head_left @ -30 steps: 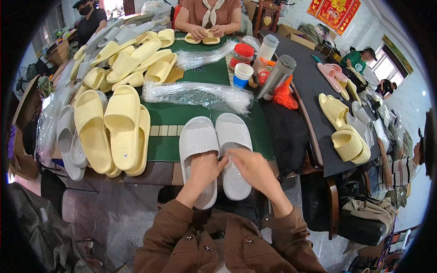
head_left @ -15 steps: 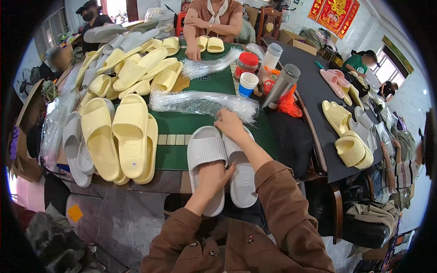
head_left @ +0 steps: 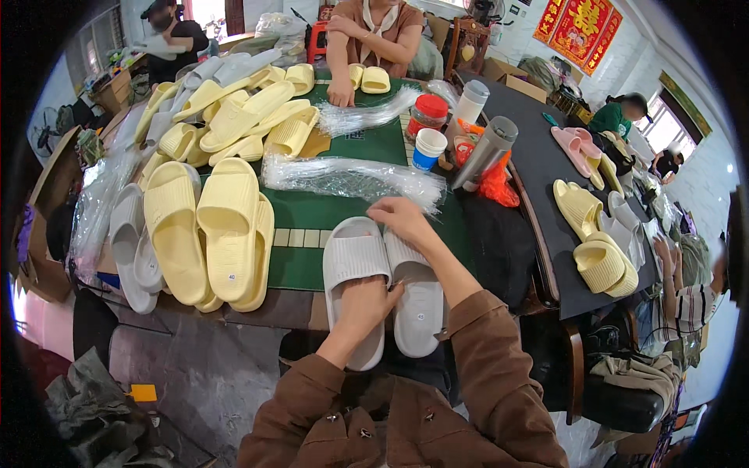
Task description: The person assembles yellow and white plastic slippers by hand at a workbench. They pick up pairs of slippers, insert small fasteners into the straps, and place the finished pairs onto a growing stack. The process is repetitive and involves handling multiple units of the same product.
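Observation:
Two light grey slide slippers lie side by side in front of me, the left slipper [head_left: 355, 261] and the right slipper [head_left: 420, 318]. My left hand [head_left: 363, 304] is closed on the left one, its fingers tucked under the strap and hidden; its thumb reaches toward the right slipper. Over the toe of the right slipper, my right hand [head_left: 404, 221] bends its fingers down together at the gap between the toes. Whatever those fingertips pinch is too small to make out. A bundle of clear thin plastic strips [head_left: 351, 178] lies just beyond.
Pale yellow slippers [head_left: 228, 222] stand at left, before a heap of yellow and grey ones. A blue-white paper cup [head_left: 428, 148], red-lidded jar [head_left: 427, 113] and steel flask [head_left: 490, 152] stand beyond my right hand. More slippers [head_left: 605, 261] line the dark table. A person sits opposite.
My right hand has shifted slightly back to the left over the toes, its fingers bending lower. My left hand stays inside the left slipper. The whole view has tilted a little.

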A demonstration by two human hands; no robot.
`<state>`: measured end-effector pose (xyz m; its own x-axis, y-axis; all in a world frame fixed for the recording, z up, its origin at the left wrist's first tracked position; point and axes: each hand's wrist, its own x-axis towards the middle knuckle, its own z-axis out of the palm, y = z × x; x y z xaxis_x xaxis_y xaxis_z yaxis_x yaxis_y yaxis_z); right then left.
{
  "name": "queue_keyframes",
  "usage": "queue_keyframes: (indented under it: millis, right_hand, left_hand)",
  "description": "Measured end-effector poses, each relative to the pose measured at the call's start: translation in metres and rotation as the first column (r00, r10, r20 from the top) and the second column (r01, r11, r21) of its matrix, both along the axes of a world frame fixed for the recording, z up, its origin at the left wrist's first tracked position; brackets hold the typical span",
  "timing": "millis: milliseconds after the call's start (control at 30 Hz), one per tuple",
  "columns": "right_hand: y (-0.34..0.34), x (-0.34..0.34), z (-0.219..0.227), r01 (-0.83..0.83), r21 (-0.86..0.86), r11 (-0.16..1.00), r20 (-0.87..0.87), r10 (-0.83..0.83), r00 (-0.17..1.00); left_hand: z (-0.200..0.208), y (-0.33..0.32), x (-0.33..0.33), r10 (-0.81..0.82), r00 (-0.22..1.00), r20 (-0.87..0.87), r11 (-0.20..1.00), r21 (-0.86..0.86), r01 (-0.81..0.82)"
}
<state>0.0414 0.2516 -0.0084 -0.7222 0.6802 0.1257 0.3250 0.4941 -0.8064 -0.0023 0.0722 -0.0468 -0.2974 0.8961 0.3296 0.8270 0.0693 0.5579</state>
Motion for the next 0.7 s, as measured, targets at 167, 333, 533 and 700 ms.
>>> queue_keyframes:
  millis: [167, 333, 533, 700]
  right_hand:
    - [-0.018, -0.001, 0.022, 0.023, -0.072, 0.997, -0.058, -0.027, 0.998]
    - [-0.012, 0.016, 0.010, 0.100, -0.095, 0.990, -0.190, -0.117, 0.975]
    - [-0.011, 0.022, 0.006, 0.172, -0.045, 0.984, -0.290, -0.178, 0.940]
    - [-0.011, 0.022, 0.000, 0.067, -0.111, 0.992, -0.372, -0.104, 0.922]
  left_hand:
    - [0.021, -0.004, -0.002, -0.009, 0.993, 0.115, 0.977, -0.209, 0.033]
    - [0.018, -0.024, -0.010, -0.058, 0.998, -0.032, 0.997, 0.051, 0.060]
    - [0.057, -0.057, -0.003, -0.049, 0.999, 0.011, 0.979, 0.196, 0.046]
    - [0.077, -0.009, -0.032, -0.048, 0.996, 0.071, 0.984, 0.173, 0.035]
